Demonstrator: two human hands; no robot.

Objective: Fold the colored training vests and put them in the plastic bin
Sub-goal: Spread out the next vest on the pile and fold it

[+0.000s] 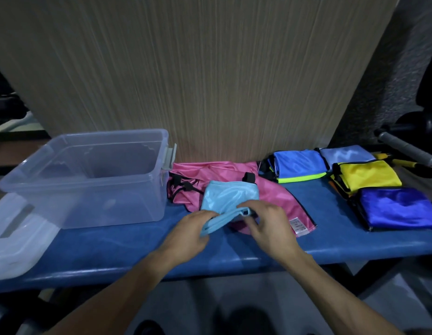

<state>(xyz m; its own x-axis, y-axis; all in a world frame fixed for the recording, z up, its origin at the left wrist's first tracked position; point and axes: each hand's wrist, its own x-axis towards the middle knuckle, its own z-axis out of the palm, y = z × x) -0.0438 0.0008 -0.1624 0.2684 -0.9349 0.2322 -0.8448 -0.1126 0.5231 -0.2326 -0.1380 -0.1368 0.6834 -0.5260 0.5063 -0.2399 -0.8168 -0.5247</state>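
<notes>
Both hands hold the light blue vest (228, 198), which lies on the pink vest (210, 172) on the blue counter (113, 243) just right of the clear plastic bin (89, 175). The left hand (186, 235) and right hand (268, 223) each pinch its near folded edge, which runs left to right and dips leftward.

No legible text. One white care label (297, 224) sits on the lower right corner of the pink vest (224, 170), right of frame centre; it carries small print lines, too blurred to read. No brands, numbers or signs can be made out on any other item.
</notes>
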